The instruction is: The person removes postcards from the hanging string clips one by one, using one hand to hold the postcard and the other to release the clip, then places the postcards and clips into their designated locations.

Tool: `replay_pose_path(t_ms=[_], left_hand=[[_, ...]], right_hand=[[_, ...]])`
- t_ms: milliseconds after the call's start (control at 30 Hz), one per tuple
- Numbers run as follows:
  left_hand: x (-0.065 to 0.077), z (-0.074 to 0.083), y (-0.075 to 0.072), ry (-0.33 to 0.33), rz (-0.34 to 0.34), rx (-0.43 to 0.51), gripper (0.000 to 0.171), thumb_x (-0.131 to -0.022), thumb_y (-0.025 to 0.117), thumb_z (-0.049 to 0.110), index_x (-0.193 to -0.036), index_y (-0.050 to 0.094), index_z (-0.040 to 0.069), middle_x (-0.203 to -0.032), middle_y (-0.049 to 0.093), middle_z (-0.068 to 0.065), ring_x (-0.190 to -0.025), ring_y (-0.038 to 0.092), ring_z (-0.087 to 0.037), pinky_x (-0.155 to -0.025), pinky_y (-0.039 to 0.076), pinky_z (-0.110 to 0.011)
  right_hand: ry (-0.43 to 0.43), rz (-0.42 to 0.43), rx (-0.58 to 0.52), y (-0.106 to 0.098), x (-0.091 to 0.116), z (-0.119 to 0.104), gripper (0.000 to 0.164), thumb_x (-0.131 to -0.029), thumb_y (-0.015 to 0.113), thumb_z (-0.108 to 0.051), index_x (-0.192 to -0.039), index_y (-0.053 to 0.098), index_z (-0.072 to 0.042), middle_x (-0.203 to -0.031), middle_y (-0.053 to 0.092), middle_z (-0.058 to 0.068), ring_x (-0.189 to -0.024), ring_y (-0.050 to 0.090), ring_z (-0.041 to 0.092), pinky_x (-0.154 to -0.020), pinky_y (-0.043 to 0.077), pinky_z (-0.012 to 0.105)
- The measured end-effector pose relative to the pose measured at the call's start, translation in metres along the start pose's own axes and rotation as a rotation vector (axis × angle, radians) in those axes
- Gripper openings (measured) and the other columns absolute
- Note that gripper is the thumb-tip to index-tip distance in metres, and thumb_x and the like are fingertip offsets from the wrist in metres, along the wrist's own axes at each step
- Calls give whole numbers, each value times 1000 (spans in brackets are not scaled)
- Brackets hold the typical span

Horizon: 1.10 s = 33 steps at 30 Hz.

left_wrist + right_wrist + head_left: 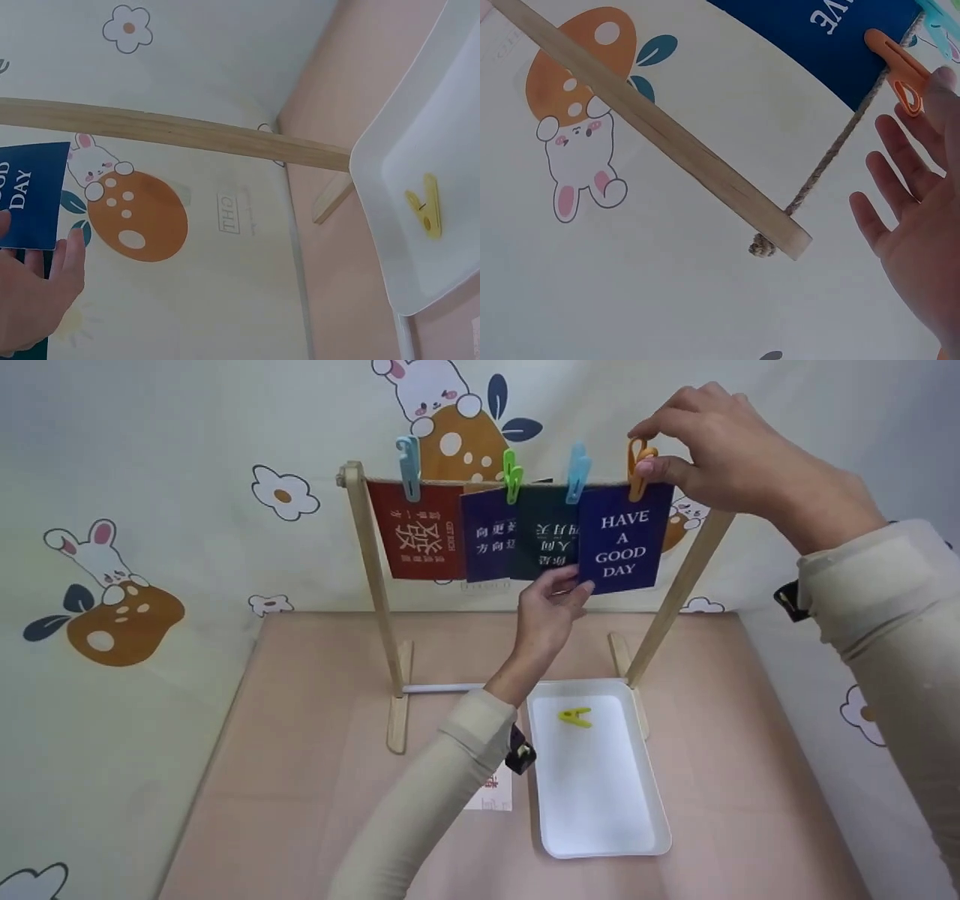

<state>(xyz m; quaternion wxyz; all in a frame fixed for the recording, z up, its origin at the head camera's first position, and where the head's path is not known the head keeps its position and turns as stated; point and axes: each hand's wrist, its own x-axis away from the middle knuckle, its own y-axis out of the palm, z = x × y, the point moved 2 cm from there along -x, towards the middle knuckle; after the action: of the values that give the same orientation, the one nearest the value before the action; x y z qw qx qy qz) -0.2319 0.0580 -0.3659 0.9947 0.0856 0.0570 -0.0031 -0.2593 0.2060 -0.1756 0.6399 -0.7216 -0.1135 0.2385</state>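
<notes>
A dark blue card (pixel 621 544) reading HAVE A GOOD DAY hangs at the right end of a twine line (pixel 825 169). My right hand (pixel 731 457) pinches an orange clothespin (pixel 637 489) between thumb and index finger; its nose lies over the card's top edge. At the card's lower left corner, my left hand (pixel 546 619) holds it, thumb in front and fingers partly hidden behind. Left of it hang a dark green card (pixel 541 521), another blue card (pixel 486 536) and a red card (pixel 390 547), with light blue clothespins (pixel 577 472) and a green one (pixel 513 484) along them.
The line spans two wooden posts (pixel 377 577) of a stand. Below it, a white tray (pixel 600 840) holds a yellow clothespin (pixel 575 718). A white card (pixel 496 795) with red print lies on the table, partly behind my left sleeve. A patterned wall backs everything.
</notes>
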Motion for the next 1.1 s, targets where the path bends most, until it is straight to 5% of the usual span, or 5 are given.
replay_pose_path(t_ms=[200, 700, 933, 1100], left_hand=[[1, -3, -2, -45, 34, 87, 19, -84, 63, 5, -101, 63, -4, -96, 61, -13, -74, 64, -14, -62, 59, -31], [10, -5, 0, -34, 67, 18, 14, -83, 66, 9, -95, 68, 3, -89, 61, -9, -70, 65, -22, -50, 57, -32], [17, -3, 0, -75, 69, 9, 17, -82, 67, 10, -97, 68, 2, -92, 63, -12, -78, 67, -26, -50, 57, -34], [21, -5, 1, -97, 60, 38, 16, -82, 67, 10, -97, 68, 3, -91, 63, -10, -73, 66, -18, -50, 57, -34]], right_hand=[[29, -6, -31, -1, -2, -3, 39, -93, 50, -31, -121, 54, -3, -123, 47, 20, -120, 29, 35, -110, 22, 54], [-24, 121, -62, -2, 3, -8, 24, -89, 58, -25, -88, 57, -1, -91, 52, 14, -100, 38, 29, -91, 37, 48], [-41, 197, -78, -4, 10, -2, 19, -88, 59, -19, -87, 56, 0, -89, 52, 14, -99, 40, 28, -87, 38, 44], [-20, 255, -122, -4, 16, 3, 20, -88, 60, -19, -89, 56, 0, -92, 51, 14, -101, 40, 25, -91, 37, 42]])
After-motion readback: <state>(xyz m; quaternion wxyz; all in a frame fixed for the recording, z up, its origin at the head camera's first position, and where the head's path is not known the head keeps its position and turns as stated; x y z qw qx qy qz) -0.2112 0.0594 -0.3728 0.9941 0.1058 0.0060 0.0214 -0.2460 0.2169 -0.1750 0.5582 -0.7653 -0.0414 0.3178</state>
